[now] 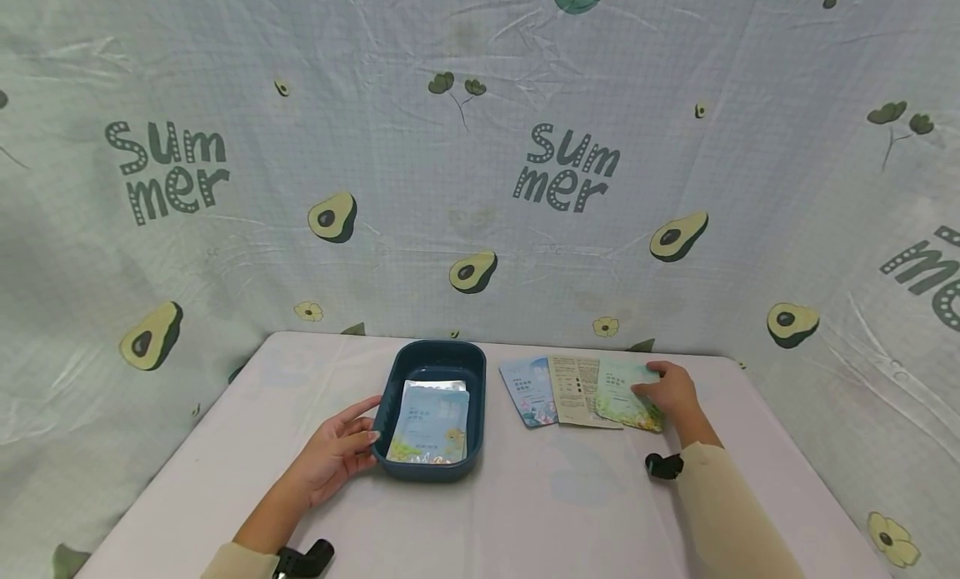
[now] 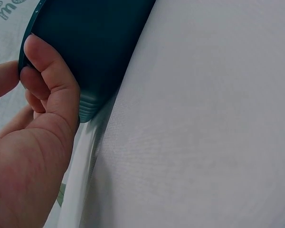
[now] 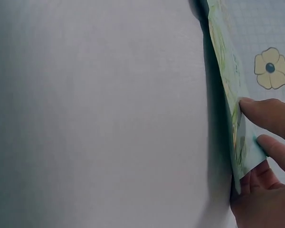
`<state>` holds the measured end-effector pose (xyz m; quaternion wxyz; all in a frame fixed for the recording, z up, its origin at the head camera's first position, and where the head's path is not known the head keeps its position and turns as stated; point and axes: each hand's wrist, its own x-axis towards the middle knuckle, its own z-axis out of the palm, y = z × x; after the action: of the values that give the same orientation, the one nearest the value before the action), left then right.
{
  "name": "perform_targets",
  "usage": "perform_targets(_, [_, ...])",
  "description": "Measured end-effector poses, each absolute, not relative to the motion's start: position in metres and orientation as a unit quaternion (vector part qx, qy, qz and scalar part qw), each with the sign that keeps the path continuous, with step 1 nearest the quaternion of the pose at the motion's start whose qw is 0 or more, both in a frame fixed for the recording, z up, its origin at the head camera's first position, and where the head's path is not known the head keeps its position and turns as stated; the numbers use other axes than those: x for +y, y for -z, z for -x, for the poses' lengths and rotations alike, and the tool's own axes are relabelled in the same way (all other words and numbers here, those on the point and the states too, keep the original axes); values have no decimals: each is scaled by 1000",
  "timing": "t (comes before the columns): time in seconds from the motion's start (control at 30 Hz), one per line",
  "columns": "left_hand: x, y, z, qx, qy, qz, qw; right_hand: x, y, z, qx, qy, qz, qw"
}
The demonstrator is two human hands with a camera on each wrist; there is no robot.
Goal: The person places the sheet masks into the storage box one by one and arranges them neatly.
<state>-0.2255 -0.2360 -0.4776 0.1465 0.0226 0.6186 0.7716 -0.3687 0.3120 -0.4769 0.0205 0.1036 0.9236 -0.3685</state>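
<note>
From where I stand, the right hand (image 1: 675, 391) has thumb and fingers pinching the right edge of a green packet (image 1: 626, 387), at the right end of a row on the far right part of the table (image 1: 562, 521). The left hand (image 1: 341, 452) grips the left rim of a dark blue tray (image 1: 480, 412), just left of the row.

The green packet's long axis runs near to far, its near end slanting a little right; its left edge lies over a cream packet (image 1: 573, 387) covered in print. That one slants the same way, as does the blue packet (image 1: 528, 391) just left of it. The tray's long side also points away from the person, its far end leaning slightly right; inside, a pale blue packet (image 1: 430, 421) lies lengthwise over a silvery edge.

A smooth white cover lies over the table. Beyond, pale cloth (image 1: 390, 171) hangs on the far, left and right sides, printed with avocados, flowers and the word "summer".
</note>
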Motion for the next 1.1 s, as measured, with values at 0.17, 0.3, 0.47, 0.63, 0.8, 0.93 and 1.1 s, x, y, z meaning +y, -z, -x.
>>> perform_targets(0.17, [-236, 478, 225, 617, -772, -23, 147, 316, 479, 367, 920, 377, -101, 21])
perform_targets(0.3, [-236, 477, 225, 619, -771, -23, 147, 316, 480, 364, 916, 385, -107, 26])
perform_targets(0.47, [-236, 477, 225, 618, -772, -20, 148, 316, 478, 359, 914, 391, -103, 31])
perform_targets(0.63, [-236, 477, 225, 617, -773, -20, 148, 315, 475, 354, 905, 413, -101, 37])
perform_targets(0.8, [-236, 477, 224, 614, -775, -25, 147, 315, 476, 350, 894, 435, -103, 34])
perform_targets(0.93, [-236, 478, 224, 611, -777, -29, 149, 315, 475, 348, 883, 454, -112, 34])
perform_targets(1.1, [-236, 478, 225, 611, -777, -31, 148, 315, 475, 345, 873, 473, -113, 28])
